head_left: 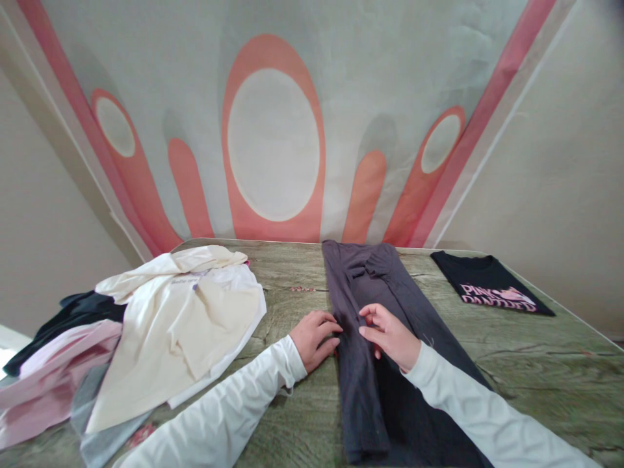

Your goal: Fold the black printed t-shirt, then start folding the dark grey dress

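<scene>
A dark grey long garment, seemingly a shirt, lies lengthwise on the table in front of me. Its left side is folded inward as a narrow strip, and bunched cloth shows near its far end. At the left edge of this garment rests my left hand, its fingers stretched out and the tips touching the cloth. My right hand is over the folded strip, thumb and fingers loosely curved and apart. No cloth is visibly pinched in it, though some fingertips are hidden.
On the left is a loose heap with a cream shirt on top, and pink clothing, black clothing and grey clothing around it. A folded black T-shirt with pink lettering lies at the right. The wood-patterned table meets a printed backdrop.
</scene>
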A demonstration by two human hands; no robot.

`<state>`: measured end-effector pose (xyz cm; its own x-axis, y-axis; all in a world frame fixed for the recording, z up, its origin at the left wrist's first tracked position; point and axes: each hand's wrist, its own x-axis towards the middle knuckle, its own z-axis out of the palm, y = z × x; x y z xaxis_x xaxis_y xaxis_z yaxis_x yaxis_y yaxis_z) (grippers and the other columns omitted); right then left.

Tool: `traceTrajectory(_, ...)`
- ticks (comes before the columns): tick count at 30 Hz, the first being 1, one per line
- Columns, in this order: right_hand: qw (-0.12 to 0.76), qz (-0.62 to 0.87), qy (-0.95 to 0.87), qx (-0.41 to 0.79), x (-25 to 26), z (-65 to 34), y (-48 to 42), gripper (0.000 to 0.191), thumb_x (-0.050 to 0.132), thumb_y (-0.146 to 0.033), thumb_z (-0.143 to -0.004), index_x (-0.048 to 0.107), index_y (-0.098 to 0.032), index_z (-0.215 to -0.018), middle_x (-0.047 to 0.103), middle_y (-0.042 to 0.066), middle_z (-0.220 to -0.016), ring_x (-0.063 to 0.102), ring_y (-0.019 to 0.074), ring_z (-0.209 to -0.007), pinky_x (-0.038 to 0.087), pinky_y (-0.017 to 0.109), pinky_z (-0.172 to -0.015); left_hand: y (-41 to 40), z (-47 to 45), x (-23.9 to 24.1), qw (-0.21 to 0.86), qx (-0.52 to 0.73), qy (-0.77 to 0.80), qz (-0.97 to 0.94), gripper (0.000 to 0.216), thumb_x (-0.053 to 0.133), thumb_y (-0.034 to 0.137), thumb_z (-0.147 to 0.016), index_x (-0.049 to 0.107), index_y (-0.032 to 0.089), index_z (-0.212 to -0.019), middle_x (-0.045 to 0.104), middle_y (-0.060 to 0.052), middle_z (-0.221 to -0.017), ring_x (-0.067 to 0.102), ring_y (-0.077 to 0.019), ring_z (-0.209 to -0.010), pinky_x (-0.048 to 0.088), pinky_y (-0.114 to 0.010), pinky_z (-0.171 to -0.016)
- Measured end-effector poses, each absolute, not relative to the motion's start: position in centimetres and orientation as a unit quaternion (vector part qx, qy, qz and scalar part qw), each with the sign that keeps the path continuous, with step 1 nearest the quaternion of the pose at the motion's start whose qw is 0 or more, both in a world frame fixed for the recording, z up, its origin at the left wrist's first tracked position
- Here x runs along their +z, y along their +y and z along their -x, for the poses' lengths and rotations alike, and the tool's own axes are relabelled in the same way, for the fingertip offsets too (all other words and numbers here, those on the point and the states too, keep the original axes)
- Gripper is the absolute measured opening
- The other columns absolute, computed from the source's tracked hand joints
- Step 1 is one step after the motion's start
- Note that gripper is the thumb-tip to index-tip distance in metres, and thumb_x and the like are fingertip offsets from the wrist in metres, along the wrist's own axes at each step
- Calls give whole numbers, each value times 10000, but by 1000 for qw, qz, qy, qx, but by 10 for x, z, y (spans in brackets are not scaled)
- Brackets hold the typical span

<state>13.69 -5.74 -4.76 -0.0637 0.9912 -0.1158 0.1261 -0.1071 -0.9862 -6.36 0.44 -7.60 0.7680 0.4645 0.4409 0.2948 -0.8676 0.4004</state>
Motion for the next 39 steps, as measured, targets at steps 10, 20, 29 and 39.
traceTrajectory(10, 327, 539, -597, 496, -51, -142, -90, 348, 495, -289, -753, 344, -192, -1050, 465, -33, -729, 463, 81, -571, 393, 218, -499, -2, 63, -65, 143, 220, 171, -950, 250, 413, 351, -821, 595, 229, -939, 503, -69, -1048, 453, -206, -963, 359, -358, -835)
traceTrajectory(20, 251, 541, -644, 479, -29, -141, -114, 219, 504, -199, -720, 407, -210, -916, 397, -71, -631, 388, 49, -451, 362, 175, -411, -5, 62, -59, 159, 217, 145, -952, 232, 398, 352, -828, 572, 209, -884, 532, -65, -1017, 468, -193, -970, 344, -338, -856)
traceTrajectory(29, 99, 542, -574, 605, -29, -152, -117, 323, 523, -169, -651, 345, -212, -917, 506, -61, -708, 500, 64, -322, 378, 161, -271, -43, 55, -54, 181, 177, 97, -962, 336, 465, 482, -769, 538, 215, -961, 532, -67, -957, 483, -201, -892, 351, -334, -792)
traceTrajectory(39, 83, 582, -656, 473, -4, -187, -68, 178, 481, -286, -743, 491, -159, -868, 547, -22, -624, 561, 97, -437, 404, 167, -351, -93, 61, -47, 163, 128, 98, -973, 424, 331, 574, -803, 523, 214, -918, 524, -49, -835, 483, -158, -706, 363, -254, -579)
